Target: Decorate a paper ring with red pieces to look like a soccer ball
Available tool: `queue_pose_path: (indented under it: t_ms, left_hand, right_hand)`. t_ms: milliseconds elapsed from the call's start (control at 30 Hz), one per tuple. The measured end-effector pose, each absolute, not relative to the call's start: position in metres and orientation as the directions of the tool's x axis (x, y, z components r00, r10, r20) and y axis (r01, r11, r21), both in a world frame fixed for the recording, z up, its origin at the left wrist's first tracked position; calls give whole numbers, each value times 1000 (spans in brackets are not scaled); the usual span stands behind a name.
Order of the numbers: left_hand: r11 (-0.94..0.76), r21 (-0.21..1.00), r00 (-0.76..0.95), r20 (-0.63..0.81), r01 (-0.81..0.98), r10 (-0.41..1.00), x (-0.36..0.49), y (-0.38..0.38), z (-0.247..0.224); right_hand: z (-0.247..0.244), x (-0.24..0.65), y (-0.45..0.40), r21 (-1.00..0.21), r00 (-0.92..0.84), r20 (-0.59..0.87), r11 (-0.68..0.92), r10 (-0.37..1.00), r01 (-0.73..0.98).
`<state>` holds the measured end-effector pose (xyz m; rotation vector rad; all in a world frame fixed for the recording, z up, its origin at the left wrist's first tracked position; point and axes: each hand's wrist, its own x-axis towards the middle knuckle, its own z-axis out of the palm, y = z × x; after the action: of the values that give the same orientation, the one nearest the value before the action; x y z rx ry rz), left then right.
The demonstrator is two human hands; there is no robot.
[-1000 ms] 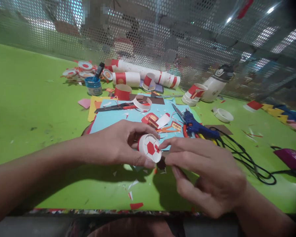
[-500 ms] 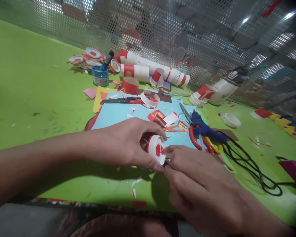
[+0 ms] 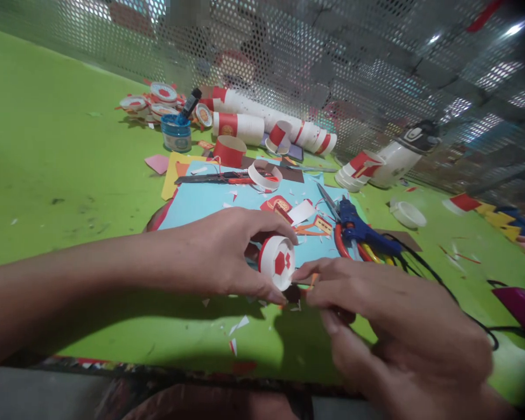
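My left hand (image 3: 231, 256) is closed around a short white paper cup (image 3: 269, 262) with a red outer side, fingers behind it and thumb below. The cup is tilted so its inside faces right, where red paper shapes lie on the white bottom. At the cup's lower right rim is the tip of my right index finger; whether it touches cannot be made out. The thumb of my right hand (image 3: 363, 303) stands apart below, and nothing shows between its fingers. Beyond my hands, a light-blue sheet (image 3: 210, 204) carries a paper ring (image 3: 265, 175), red paper scraps (image 3: 276, 204) and cuttings.
A blue glue gun (image 3: 363, 230) lies over red-handled scissors (image 3: 328, 201) on the right. A blue jar (image 3: 176, 135), rolled white-and-red cups (image 3: 262, 116) and a white container (image 3: 396, 160) stand farther back. Perforated metal (image 3: 289, 52) rises behind the green table (image 3: 70, 175).
My right hand has drawn back a little to the right, its thumb now apart from the index finger. The cup stays in my left hand, its inside showing slightly more.
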<state>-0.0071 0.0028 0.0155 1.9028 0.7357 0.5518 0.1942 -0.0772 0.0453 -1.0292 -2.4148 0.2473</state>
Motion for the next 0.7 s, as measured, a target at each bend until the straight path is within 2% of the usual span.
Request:
queue_pose_path:
  t_ms: [200, 300, 400, 700]
  left_hand:
    - [-316, 917, 725, 45, 243, 687, -7, 3, 16]
    - [-357, 895, 730, 55, 266, 682, -7, 2, 17]
    - [-363, 880, 741, 21, 305, 671, -6, 2, 19]
    - [-361, 870, 707, 19, 337, 706, -4, 0, 19]
  right_hand:
    - [43, 197, -83, -307, -539, 393, 658, 745, 687]
    - [35, 199, -84, -249, -621, 360, 713, 696, 655]
    - [27, 198, -83, -172, -671, 392, 767, 629, 619]
    - [22, 188, -79, -95, -720, 420, 816, 553, 571]
